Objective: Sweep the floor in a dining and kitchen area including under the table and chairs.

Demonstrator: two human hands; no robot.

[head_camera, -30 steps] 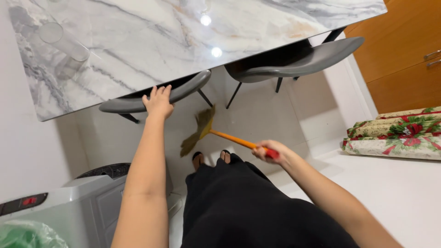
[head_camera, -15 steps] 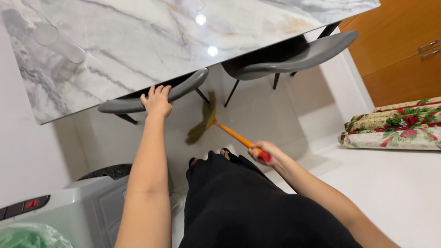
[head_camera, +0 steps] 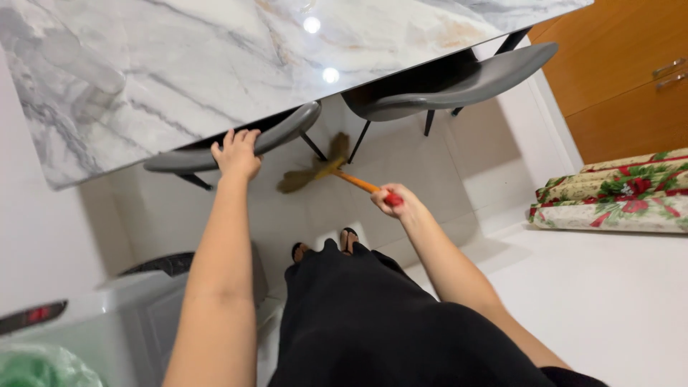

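Note:
My left hand (head_camera: 235,154) grips the back edge of a grey chair (head_camera: 186,160) tucked under a marble-topped table (head_camera: 179,64). My right hand (head_camera: 393,201) is closed around the red end of a short broom's orange handle (head_camera: 356,184). The broom's straw-coloured bristles (head_camera: 309,172) rest on the pale tiled floor between the legs of the two chairs. My sandalled feet (head_camera: 326,247) show below the hem of a black skirt.
A second grey chair (head_camera: 459,82) stands to the right under the table. Orange wooden cabinets (head_camera: 623,79) fill the right side. Rolled floral cloth (head_camera: 616,197) lies on a white surface. A grey-white appliance (head_camera: 107,308) and a green bag (head_camera: 36,365) sit at lower left.
My right hand has pushed the broom forward, so the bristles now lie farther under the table near the chair legs. My left hand stays on the chair.

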